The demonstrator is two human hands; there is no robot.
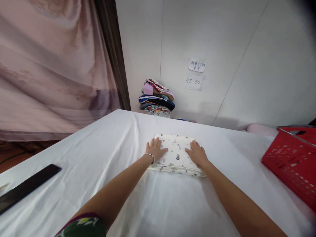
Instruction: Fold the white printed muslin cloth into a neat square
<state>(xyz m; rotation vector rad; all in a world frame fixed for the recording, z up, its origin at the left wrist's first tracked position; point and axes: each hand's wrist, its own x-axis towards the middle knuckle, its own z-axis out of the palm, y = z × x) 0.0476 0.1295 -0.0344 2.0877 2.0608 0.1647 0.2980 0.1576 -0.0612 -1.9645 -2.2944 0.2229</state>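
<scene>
A folded white cloth with a small scattered print [176, 154] lies on the white-covered table [103, 154]. My left hand [155, 149], with a bracelet at the wrist, rests flat on the cloth's left part, fingers spread. On the right part my right hand [197, 153] lies flat too, fingers stretched out. Neither hand grips anything.
A stack of folded colourful clothes [156, 98] sits at the table's far edge against the wall. A red plastic basket [293, 161] stands at the right. A long black flat object [27, 187] lies near the left edge. Pink curtain hangs at left; paper notes are stuck on the wall.
</scene>
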